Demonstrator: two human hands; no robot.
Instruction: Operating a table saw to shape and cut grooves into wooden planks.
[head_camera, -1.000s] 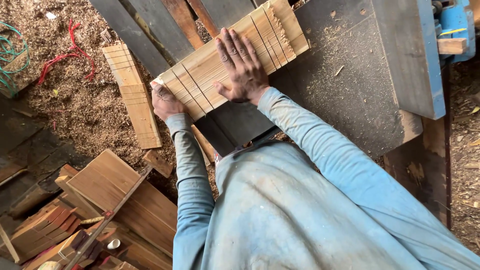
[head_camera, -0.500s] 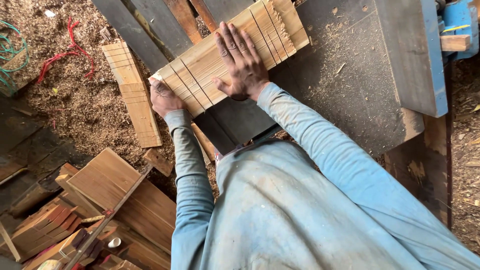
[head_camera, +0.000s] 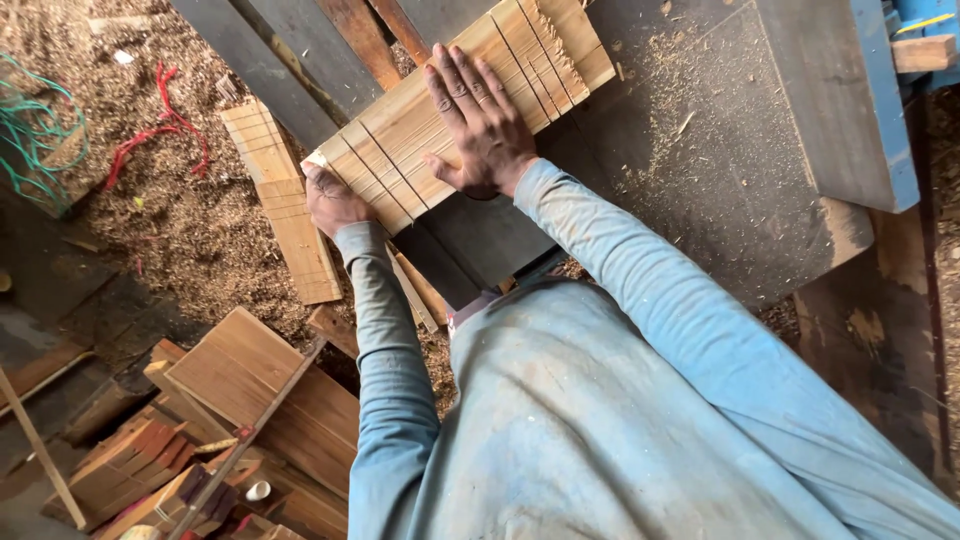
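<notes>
Right hand (head_camera: 483, 125): lying flat, palm down, fingers spread out on top of the slotted wooden board (head_camera: 455, 110). It's pressing on it rather than gripping, nothing is closed around anything.

Left hand (head_camera: 335, 198): curled round the near left corner of the same board, fingers wrapped on the edge, so that one does have hold of it.

Board: pale wood with a row of thin dark saw cuts across it, lying at a slant on the dark grey counter (head_camera: 720, 170). Its far end looks frayed and splintery.

Counter: dusted with sawdust, and a blue-edged grey block (head_camera: 850, 100) sits on its right side, well apart from the hands.

Sleeves: both arms are in a faded light-blue long-sleeve shirt (head_camera: 620, 420), pretty dusty.

Floor to the left: covered in wood shavings (head_camera: 190, 230), with a second slotted plank (head_camera: 285, 205) lying just beside the left hand, lower down on the floor.

Cords: a red cord (head_camera: 165, 135) and a green cord (head_camera: 35, 135) in the shavings, over at the far left.

Bottom left: a stack of reddish-brown wood offcuts (head_camera: 250, 400), with a long thin stick (head_camera: 250, 440) lying across them.
</notes>
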